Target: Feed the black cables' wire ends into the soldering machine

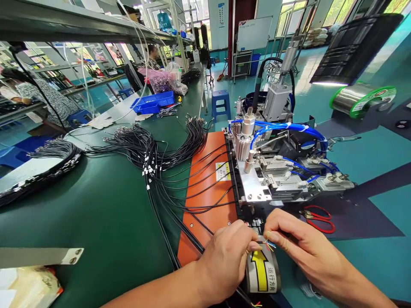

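Note:
My left hand (pixel 229 256) and my right hand (pixel 297 241) meet at the near end of a machine's black track (pixel 263 271), which carries a yellow arrow label. Both pinch the stripped end of a black cable (pixel 189 233), whose thin coloured wires (pixel 269 245) fan out between my fingertips. The cable runs back left across an orange plate (pixel 208 196). Just beyond my hands stands the metal mechanism (pixel 260 171) with blue air hoses.
Bundles of black cables (pixel 144 149) lie across the green bench (pixel 96 214). Red-handled scissors (pixel 317 218) rest right of the machine. A blue tray (pixel 152 102) sits further back, a solder spool (pixel 361 98) at right. A seated person's back (pixel 48 100) shows at far left.

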Available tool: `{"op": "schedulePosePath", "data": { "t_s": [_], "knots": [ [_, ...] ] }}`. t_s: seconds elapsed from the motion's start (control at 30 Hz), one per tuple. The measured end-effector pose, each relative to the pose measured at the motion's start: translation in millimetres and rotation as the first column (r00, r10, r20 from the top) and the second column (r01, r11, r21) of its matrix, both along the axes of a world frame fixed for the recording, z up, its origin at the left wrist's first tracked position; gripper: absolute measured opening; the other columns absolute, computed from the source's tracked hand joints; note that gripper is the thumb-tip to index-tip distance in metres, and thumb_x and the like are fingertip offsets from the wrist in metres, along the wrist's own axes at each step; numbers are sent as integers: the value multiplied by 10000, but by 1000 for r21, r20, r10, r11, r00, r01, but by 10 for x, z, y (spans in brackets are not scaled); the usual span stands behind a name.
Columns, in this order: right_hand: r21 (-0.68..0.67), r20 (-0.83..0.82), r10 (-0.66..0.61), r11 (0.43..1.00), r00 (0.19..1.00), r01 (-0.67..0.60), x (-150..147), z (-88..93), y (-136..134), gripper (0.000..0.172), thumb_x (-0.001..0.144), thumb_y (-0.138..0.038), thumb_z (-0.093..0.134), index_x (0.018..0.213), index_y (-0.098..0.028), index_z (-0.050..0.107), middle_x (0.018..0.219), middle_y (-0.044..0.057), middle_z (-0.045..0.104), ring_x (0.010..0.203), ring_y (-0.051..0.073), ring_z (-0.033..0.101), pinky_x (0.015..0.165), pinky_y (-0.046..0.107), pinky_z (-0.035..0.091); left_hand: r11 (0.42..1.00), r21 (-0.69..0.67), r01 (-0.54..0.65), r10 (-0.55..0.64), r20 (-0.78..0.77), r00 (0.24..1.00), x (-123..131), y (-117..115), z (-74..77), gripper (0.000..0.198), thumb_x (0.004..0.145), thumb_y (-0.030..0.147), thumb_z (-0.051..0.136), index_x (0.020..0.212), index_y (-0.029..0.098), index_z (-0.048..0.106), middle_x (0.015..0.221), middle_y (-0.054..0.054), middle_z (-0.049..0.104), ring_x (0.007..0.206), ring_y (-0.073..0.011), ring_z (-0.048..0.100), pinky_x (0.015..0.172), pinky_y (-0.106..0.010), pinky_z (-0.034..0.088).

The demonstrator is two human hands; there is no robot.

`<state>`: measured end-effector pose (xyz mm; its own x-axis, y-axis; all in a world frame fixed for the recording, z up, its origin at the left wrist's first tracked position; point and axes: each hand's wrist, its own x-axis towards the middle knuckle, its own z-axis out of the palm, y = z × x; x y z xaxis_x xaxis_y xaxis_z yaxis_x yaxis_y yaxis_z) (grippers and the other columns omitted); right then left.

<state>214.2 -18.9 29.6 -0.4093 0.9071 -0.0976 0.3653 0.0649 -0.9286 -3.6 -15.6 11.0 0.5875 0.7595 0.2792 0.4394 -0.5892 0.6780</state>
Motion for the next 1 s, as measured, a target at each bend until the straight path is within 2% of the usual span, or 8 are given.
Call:
{"op": "schedulePosePath", "data": {
  "t_s": [0.13,0.2,0.3,0.37,0.43,0.53,0.67,1.0],
  "knots": [
    [78,-36,76,994,996,-73,-69,40,77,304,1051,-393,473,815,-228,570,850,-15,550,786,143,516,716,266,415,998,34,51,-51,6,999,-22,7,5,210,1019,178,421,923,161,607,796,-55,592,695,-176,547,621,-276,437],
    [65,-47,9,998,999,-6,-59,48,66,300,1041,-398,500,814,-228,596,865,-15,577,813,142,536,750,259,424,999,36,23,-24,8,1000,-27,0,19,217,1033,194,416,941,164,610,806,-54,598,688,-170,544,615,-272,442],
    [-79,-45,-214,974,976,210,18,-1,-49,230,1017,-454,536,988,-260,654,926,-13,624,855,147,558,771,244,444,999,24,-39,39,-7,999,-20,-18,41,210,1044,212,429,954,168,614,803,-40,597,658,-151,536,603,-261,445],
    [-225,-52,-337,921,940,317,65,-74,-161,287,992,-508,558,1146,-280,641,853,-22,605,778,144,543,669,226,450,998,29,-63,64,-15,998,-10,-25,44,206,1043,216,438,959,165,620,793,-32,594,643,-145,534,598,-262,445],
    [-333,-93,-387,881,917,337,65,-148,-261,347,959,-537,598,1185,-277,639,775,-33,562,694,132,517,563,206,425,997,41,-70,71,-18,997,-2,-24,35,201,1039,221,451,956,162,624,786,-28,591,649,-147,537,602,-267,445],
    [-397,-174,-409,862,896,316,-28,-196,-336,345,930,-542,639,1138,-268,669,783,-30,579,669,115,526,536,176,431,996,55,-76,77,-17,997,8,-16,15,195,1036,220,463,944,161,624,785,-27,590,668,-150,542,611,-270,443],
    [-426,-235,-420,855,877,296,-169,-144,-308,326,920,-546,651,1071,-259,691,833,-16,654,743,125,592,608,158,491,996,53,-68,69,-26,997,17,-16,11,193,1038,215,460,947,158,620,797,-29,594,676,-149,544,619,-269,442],
    [-331,-128,-414,874,901,355,-241,-83,-297,372,923,-594,594,1028,-250,688,895,18,709,819,188,650,702,228,552,996,64,-70,73,-56,996,2,-27,37,245,1062,251,397,953,171,601,804,-37,600,663,-154,539,600,-277,433]
  ]
}}
